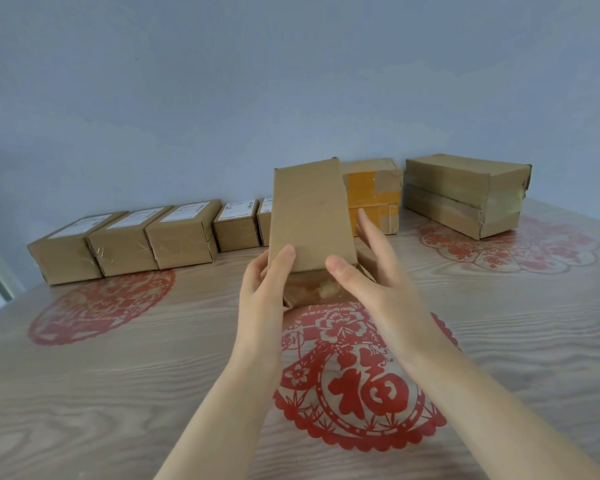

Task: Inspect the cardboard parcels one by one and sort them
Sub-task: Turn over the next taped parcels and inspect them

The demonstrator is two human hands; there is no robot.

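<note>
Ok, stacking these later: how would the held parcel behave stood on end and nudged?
The held parcel looks tall and narrow, so on end it would probably tip easily. Its flat, uncreased face suggests stiff cardboard. The left hand grips just its lower edge, so it is probably light.

The only view comes from a wide-angle camera on the person's head, facing forward and down along both forearms. It sits near the grip, where the left hand [265, 278] and right hand [364, 271] meet on the held parcel [309, 216] at mid-frame. Beyond the grip the table [118, 375] runs to the wall [222, 81]; its bowed far edge is probably lens distortion.
</note>
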